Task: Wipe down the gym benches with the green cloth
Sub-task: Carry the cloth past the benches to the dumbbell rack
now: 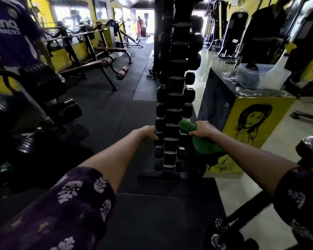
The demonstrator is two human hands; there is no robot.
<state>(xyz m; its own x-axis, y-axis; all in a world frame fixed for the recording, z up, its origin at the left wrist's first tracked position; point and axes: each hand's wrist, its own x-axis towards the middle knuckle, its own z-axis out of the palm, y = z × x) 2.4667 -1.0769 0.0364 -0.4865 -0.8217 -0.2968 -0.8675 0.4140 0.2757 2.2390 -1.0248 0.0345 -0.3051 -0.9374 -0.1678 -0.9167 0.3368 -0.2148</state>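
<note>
My right hand [203, 129] grips the green cloth [202, 143] and holds it against the right ends of the small black dumbbells on a tall vertical rack [172, 109]. The cloth hangs down under my wrist. My left hand [150, 132] grips the left end of a dumbbell on the same rack, fingers curled round it. Brown padded gym benches [90, 64] stand at the far left by the mirror wall.
A yellow and black box [249, 121] with a drawn face stands right of the rack, a clear tub [255, 76] on top. Black machines [34, 98] crowd the left. A person in a purple shirt [9, 33] stands far left. A barbell [260, 204] lies low on the right.
</note>
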